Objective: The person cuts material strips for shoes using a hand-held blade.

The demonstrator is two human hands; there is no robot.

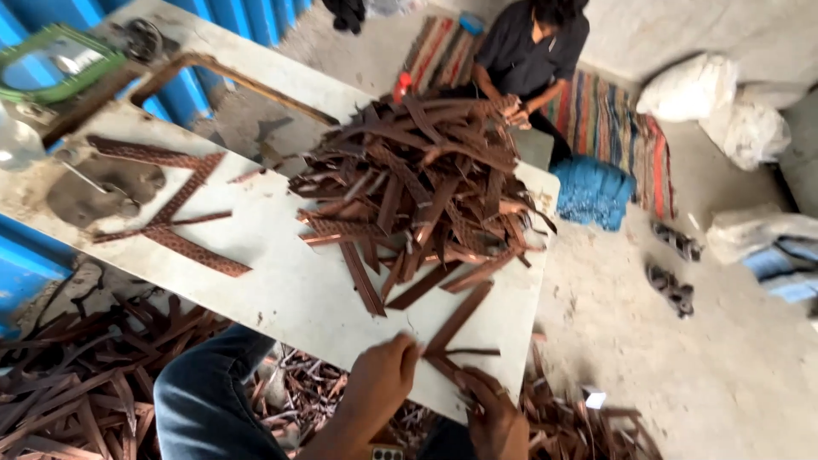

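A brown leather strip (457,322) lies at lower centre of the frame on the white table (281,281). The left hand (381,381) pinches its near end; the right hand (494,413) rests curled beside it, fingertips touching. A heap of strips (422,183) sits above, with a seated person (528,51) at top.

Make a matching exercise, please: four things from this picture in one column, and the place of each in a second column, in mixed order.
Things:
1. strip pile
2. blue bundle
3. sandals
4. single strip

Places:
A. on the bare floor, right of the table
B. at the table's near edge, by the left hand and right hand
C. heaped on the middle of the table
D. on the floor, beside the striped mat

Pairs: 1-C, 2-D, 3-A, 4-B
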